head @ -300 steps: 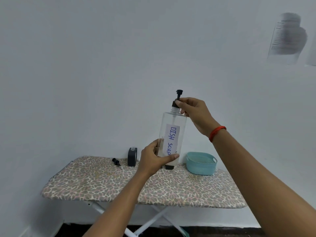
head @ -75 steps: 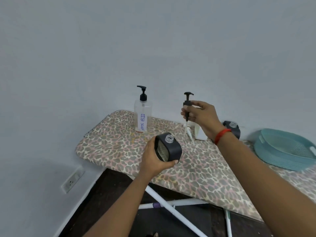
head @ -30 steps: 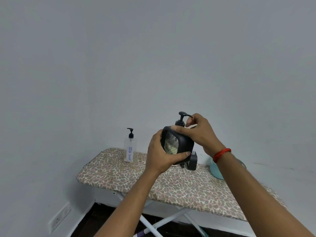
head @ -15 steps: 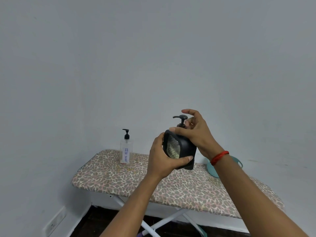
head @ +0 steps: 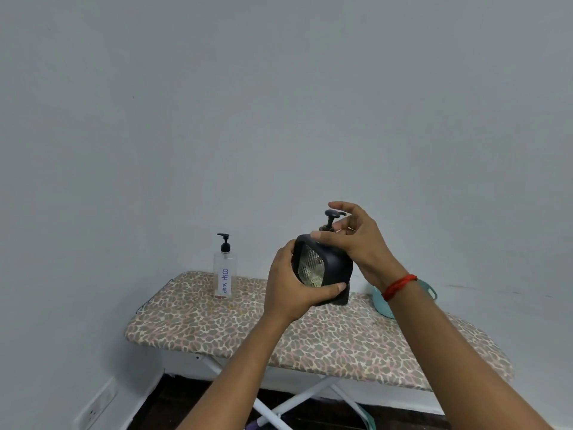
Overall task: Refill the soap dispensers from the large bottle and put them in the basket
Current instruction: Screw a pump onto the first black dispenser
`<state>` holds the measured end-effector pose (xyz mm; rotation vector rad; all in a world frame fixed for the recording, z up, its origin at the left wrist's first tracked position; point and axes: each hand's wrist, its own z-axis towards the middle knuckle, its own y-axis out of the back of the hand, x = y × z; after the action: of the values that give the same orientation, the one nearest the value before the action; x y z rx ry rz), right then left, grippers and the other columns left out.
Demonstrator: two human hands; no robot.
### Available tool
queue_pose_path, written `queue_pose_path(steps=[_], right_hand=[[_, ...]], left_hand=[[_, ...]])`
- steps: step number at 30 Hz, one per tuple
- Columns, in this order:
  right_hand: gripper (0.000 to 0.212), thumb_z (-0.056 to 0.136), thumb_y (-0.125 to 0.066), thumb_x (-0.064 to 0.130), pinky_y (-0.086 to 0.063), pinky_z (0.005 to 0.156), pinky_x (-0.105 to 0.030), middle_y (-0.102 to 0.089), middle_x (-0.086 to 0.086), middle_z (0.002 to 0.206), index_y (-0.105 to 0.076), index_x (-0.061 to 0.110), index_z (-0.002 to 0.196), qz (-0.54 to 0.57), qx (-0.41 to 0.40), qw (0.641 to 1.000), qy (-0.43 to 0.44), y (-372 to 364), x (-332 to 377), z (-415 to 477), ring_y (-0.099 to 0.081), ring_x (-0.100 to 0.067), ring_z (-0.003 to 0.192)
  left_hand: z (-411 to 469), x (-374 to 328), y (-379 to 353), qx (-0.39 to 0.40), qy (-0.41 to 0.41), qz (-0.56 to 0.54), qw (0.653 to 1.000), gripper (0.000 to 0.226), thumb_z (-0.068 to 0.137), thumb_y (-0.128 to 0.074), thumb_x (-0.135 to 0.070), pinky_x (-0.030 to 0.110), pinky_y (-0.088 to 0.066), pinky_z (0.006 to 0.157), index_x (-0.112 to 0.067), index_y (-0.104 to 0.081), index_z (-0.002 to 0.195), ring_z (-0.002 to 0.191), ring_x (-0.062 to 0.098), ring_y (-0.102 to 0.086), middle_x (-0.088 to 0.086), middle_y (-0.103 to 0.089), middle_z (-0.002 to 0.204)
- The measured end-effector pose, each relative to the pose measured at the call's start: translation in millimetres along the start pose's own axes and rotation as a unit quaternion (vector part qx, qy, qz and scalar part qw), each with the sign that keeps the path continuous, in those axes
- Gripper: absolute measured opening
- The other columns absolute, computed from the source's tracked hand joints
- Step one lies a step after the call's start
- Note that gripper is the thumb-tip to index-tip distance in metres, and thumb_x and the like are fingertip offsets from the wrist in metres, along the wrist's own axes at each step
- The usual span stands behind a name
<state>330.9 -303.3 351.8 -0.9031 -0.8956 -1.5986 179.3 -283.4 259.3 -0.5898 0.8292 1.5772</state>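
A black square soap dispenser (head: 333,268) with a clear patterned window is held up in front of me, above the ironing board. My left hand (head: 290,283) grips its body from the left and below. My right hand (head: 356,240) sits over its top, thumb and fingers curled round the collar of the black pump (head: 331,219). The large clear bottle (head: 224,274) labelled DISH SOAP stands upright at the board's far left, pump on. The teal basket (head: 429,291) lies at the far right, mostly hidden behind my right wrist. A second black dispenser (head: 344,297) peeks out below the held one.
The leopard-print ironing board (head: 310,336) stands against a plain grey wall on white crossed legs. A wall socket (head: 96,409) is low on the left. The floor beneath is dark.
Ten seconds ago I held the large bottle; it now stands on the board. The pump went into the black dispenser, and my right hand has shifted round its collar while the pump head turned.
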Motion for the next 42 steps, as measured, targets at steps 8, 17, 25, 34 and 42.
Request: queue_pose_path(steps=[8,17,25,34,42], right_hand=[[0.036,0.086,-0.078,0.011,-0.057,0.095,-0.034,-0.075,-0.006,0.118,-0.071,0.008,0.121,0.026,0.129,0.991,-0.040,8.3,-1.0,-2.5,-0.071,-0.023,0.112],[0.036,0.062,-0.097,0.018,-0.061,0.086,-0.034,-0.080,0.000,0.091,-0.077,0.017,0.092,-0.014,-0.062,0.997,-0.034,-22.4,-16.2,-16.5,-0.077,-0.015,0.089],[0.028,0.067,-0.093,0.033,-0.047,0.072,-0.008,-0.071,0.019,0.081,-0.070,0.026,0.082,-0.127,-0.214,0.968,0.044,-45.1,-35.8,-29.3,-0.067,0.007,0.085],[0.042,0.064,-0.094,0.039,-0.037,0.063,-0.004,-0.069,0.011,0.092,-0.072,0.019,0.094,-0.177,-0.159,0.971,0.008,-34.4,-66.0,-6.7,-0.060,-0.002,0.080],[0.044,0.078,-0.086,0.036,-0.061,0.066,-0.029,-0.069,0.007,0.104,-0.066,0.023,0.115,-0.147,-0.085,0.983,-0.074,-7.9,-131.1,30.2,-0.070,-0.015,0.086]], left_hand=[[-1.5,4.3,4.5,0.032,0.025,-0.028,0.999,0.099,0.049,-0.092,-0.063,0.018,-0.054,0.093,-0.043,-0.049,0.135,0.122,-0.004,-0.055,-0.026,-0.057,0.131],[-8.5,11.9,-3.2,-0.008,0.038,-0.018,0.999,0.097,0.049,-0.095,-0.057,0.035,-0.060,0.093,-0.038,-0.052,0.134,0.116,0.004,-0.062,-0.017,-0.063,0.126],[-12.0,13.4,-9.4,0.051,0.062,-0.019,0.997,0.096,0.051,-0.091,-0.053,0.020,-0.053,0.094,-0.042,-0.050,0.137,0.119,0.000,-0.061,-0.017,-0.061,0.132],[-32.4,32.4,-31.0,0.014,0.086,-0.018,0.996,0.058,0.073,-0.089,-0.039,0.022,-0.061,0.075,-0.026,-0.068,0.125,0.088,0.001,-0.073,-0.012,-0.077,0.095],[-8.3,107.9,-32.4,-0.038,0.165,0.010,0.986,0.043,0.078,-0.091,-0.025,0.019,-0.060,0.074,-0.020,-0.069,0.115,0.088,0.007,-0.073,-0.010,-0.074,0.095]])
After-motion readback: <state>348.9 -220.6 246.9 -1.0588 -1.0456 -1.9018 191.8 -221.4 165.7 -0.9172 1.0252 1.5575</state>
